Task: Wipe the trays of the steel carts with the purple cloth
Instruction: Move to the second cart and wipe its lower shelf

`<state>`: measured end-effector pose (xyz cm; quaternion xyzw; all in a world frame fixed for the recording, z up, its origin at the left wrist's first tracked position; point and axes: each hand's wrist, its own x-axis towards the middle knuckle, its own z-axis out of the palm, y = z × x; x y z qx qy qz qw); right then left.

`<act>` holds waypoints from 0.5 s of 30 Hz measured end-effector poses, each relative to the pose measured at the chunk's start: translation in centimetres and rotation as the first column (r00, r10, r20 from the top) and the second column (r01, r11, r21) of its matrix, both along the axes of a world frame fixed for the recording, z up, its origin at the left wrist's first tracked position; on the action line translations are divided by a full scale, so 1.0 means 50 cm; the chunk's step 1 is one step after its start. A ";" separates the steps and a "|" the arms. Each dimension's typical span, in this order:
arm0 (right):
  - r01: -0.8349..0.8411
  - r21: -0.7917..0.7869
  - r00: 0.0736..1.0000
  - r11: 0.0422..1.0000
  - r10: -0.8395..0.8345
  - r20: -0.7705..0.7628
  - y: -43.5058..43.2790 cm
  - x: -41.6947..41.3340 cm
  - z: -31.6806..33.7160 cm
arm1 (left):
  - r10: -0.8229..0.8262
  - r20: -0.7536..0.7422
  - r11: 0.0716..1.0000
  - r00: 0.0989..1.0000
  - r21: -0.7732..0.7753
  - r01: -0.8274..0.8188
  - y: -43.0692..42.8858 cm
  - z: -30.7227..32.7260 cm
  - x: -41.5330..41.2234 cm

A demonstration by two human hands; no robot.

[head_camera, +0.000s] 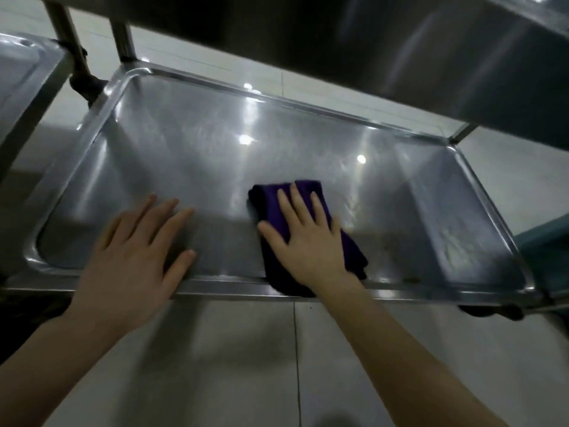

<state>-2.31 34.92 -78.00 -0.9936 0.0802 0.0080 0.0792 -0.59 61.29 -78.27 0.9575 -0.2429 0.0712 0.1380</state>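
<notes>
A low steel cart tray (197, 149) fills the middle of the head view, shiny with light reflections. A folded purple cloth (271, 204) lies on the tray near its front edge, slightly right of centre. My right hand (304, 238) presses flat on the cloth with straight, spread fingers. My left hand (135, 254) rests flat on the tray's front left part, fingers straight, palm over the front rim, holding nothing.
The cart's upper shelf (431, 50) overhangs the back and right. A second steel cart tray (21, 75) stands at the left, with cart posts (70, 44) between. Pale floor tiles (246, 365) lie below. Brownish specks (409, 280) sit near the tray's front right rim.
</notes>
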 end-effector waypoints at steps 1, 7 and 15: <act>-0.015 0.002 1.000 1.000 0.015 0.004 -0.003 -0.056 0.000 | 0.005 -0.001 1.000 1.000 -0.024 -0.005 -0.011 0.002 0.001; 0.012 -0.028 1.000 1.000 -0.013 -0.004 -0.056 -0.073 -0.004 | -0.146 -0.030 0.984 0.989 -0.106 0.142 -0.193 0.025 -0.009; 0.182 0.019 0.981 0.983 -0.180 -0.074 -0.153 0.060 0.015 | -0.251 0.048 0.968 0.967 0.008 0.251 -0.239 0.003 -0.025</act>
